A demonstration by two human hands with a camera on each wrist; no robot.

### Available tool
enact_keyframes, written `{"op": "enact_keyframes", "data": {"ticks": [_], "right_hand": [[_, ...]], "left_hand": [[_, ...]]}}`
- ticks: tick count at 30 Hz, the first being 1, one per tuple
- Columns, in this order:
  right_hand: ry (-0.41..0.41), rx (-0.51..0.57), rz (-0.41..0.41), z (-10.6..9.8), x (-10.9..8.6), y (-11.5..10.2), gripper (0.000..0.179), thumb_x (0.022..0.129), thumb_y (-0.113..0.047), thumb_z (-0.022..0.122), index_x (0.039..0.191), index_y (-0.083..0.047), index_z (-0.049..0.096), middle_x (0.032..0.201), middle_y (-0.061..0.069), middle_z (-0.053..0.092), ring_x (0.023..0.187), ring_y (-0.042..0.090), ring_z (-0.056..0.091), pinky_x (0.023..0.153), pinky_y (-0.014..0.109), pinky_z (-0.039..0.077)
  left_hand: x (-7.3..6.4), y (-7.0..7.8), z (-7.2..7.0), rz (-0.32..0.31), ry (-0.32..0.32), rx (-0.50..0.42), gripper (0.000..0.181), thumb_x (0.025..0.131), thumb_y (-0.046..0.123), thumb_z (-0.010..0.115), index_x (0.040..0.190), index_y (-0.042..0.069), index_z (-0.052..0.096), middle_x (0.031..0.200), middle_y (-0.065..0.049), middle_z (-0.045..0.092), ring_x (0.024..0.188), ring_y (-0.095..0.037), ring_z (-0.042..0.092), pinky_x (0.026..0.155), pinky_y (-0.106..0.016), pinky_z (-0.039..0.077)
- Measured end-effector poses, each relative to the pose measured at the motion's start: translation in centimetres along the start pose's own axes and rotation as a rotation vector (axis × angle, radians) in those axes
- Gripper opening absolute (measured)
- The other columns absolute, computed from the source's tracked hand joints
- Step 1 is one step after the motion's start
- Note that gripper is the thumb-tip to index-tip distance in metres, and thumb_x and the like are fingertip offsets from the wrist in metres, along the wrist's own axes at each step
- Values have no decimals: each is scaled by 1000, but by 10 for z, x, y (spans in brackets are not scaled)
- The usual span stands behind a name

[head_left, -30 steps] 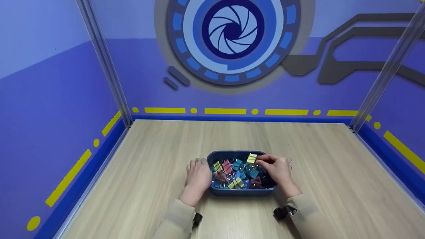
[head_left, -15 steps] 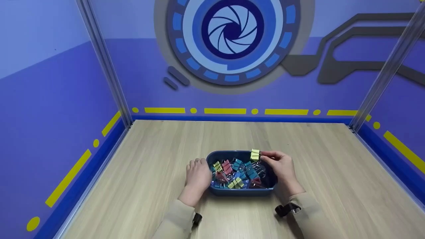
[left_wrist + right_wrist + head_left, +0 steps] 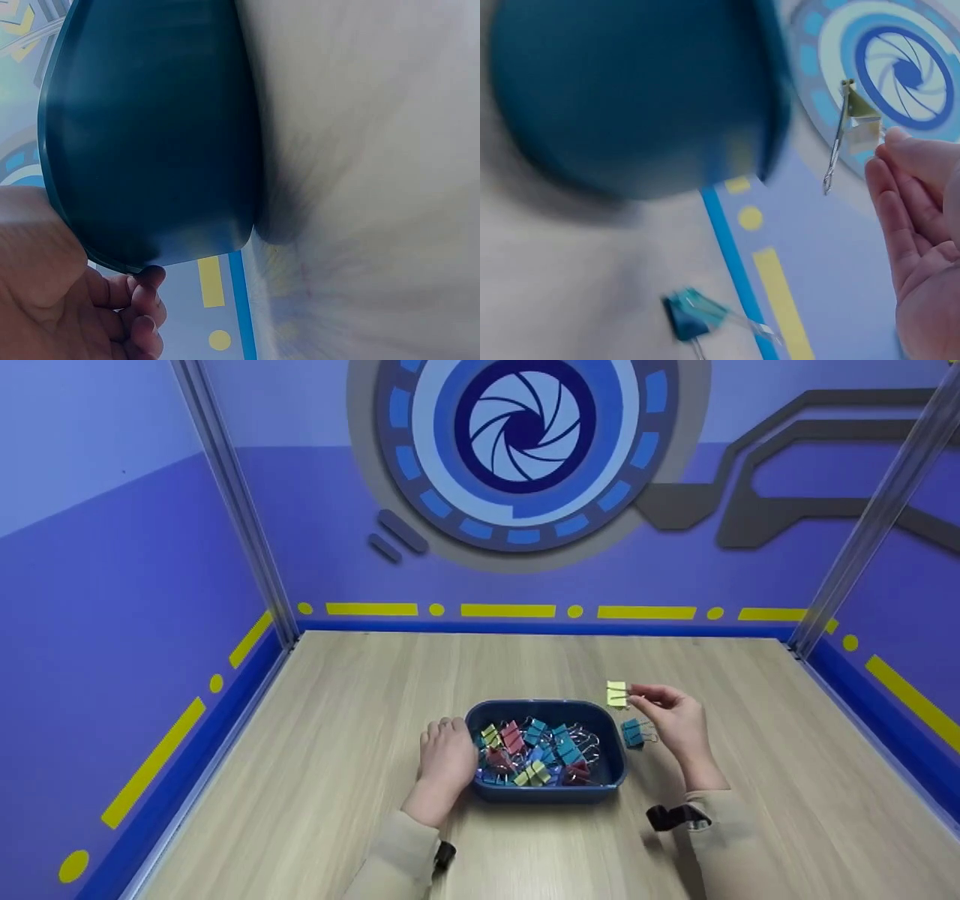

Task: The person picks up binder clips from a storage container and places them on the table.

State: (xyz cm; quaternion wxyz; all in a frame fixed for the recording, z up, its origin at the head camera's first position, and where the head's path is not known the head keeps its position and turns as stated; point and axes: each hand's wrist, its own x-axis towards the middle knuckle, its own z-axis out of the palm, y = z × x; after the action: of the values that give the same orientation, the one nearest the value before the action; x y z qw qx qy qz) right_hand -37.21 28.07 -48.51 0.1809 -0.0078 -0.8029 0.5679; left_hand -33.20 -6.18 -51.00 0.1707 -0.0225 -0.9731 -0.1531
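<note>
The thumb and fingertips of the right hand [image 3: 679, 726] were pinched together at one wire handle of a yellow clip [image 3: 616, 694], with almost no gap between them; the other handle was left hanging free in the right wrist view. The yellow clip was held in the air, just outside the back right corner of a dark blue bin [image 3: 546, 794]. The left hand [image 3: 448, 756] was set against the left end of the bin, its fingers [image 3: 146, 304] bent and one fingertip placed at the rim; its thumb was hidden, so whether the rim was actually gripped could not be told. Just beside the bin's right end, near the right hand and apart from it, a loose teal clip [image 3: 634, 733] was laid on the table [image 3: 360, 682]; it was blurred in the right wrist view. Inside the bin, more clips were heaped together: a pink clip [image 3: 512, 736] toward the left, a cluster of teal clips [image 3: 568, 745] right of the middle, and a pale yellow one near the front wall. A black device [image 3: 675, 817] was worn at the right wrist, below a beige sleeve [image 3: 727, 847]. Farther back, a purple-blue wall [image 3: 300, 540] was marked with a round emblem [image 3: 525, 429] and yellow dashes.
</note>
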Motion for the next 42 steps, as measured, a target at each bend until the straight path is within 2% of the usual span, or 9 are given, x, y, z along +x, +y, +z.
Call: {"op": "enact_keyframes", "data": {"ticks": [5, 11, 15, 18, 22, 26, 37, 42], "right_hand": [[19, -99, 37, -23, 6, 7, 37, 89, -28, 79, 116, -3, 75, 90, -25, 73, 82, -8, 63, 71, 13, 48], [42, -178, 49, -46, 10, 18, 36, 91, -27, 78, 118, -4, 75, 87, -27, 69, 82, -10, 60, 71, 13, 48], [64, -220, 60, -58, 13, 27, 35, 91, -24, 78, 118, -3, 75, 90, -19, 72, 79, -12, 59, 70, 12, 48], [53, -254, 88, -64, 15, 35, 36, 91, -24, 77, 120, -2, 74, 100, -3, 77, 78, -12, 57, 69, 12, 47], [-5, -305, 113, -68, 15, 47, 36, 94, -22, 74, 123, -1, 72, 116, 15, 74, 81, -12, 56, 70, 12, 48], [-49, -344, 109, -70, 14, 58, 34, 94, -17, 72, 123, 1, 71, 120, 23, 71, 82, -10, 56, 71, 11, 48], [-113, -396, 138, -67, 11, 69, 30, 94, -13, 69, 121, 2, 71, 116, 21, 72, 92, 8, 61, 75, 15, 44], [-135, -401, 128, -62, 8, 69, 29, 94, -9, 68, 121, 3, 71, 115, 22, 71, 93, 10, 61, 75, 16, 45]], "left_hand": [[1, 0, 0, -13, -27, 3, 22, 91, 13, 62, 105, -4, 63, 100, -19, 65, 98, -36, 58, 86, -46, 44], [0, -1, 1, 1, 1, -2, 18, 89, 12, 62, 100, -3, 63, 97, -18, 65, 95, -36, 58, 82, -46, 44], [0, -1, 1, 1, 0, -4, 17, 89, 11, 60, 99, -2, 62, 97, -18, 65, 95, -36, 58, 82, -46, 44], [0, -1, 1, -4, -9, -4, 18, 90, 12, 61, 101, -3, 62, 97, -18, 64, 95, -36, 58, 83, -46, 44], [0, -1, 1, -3, -15, -2, 19, 90, 12, 62, 102, -3, 62, 98, -18, 65, 96, -35, 58, 85, -46, 44], [0, -1, 1, -3, -14, -6, 19, 91, 13, 62, 102, -3, 62, 98, -18, 65, 96, -35, 58, 85, -46, 44], [0, -2, 2, 2, 0, -5, 18, 90, 13, 62, 100, -3, 62, 96, -18, 64, 94, -35, 57, 83, -46, 44], [0, -1, 1, 16, 16, 4, 17, 89, 12, 62, 98, -2, 62, 96, -18, 65, 94, -36, 58, 82, -46, 44]]}}
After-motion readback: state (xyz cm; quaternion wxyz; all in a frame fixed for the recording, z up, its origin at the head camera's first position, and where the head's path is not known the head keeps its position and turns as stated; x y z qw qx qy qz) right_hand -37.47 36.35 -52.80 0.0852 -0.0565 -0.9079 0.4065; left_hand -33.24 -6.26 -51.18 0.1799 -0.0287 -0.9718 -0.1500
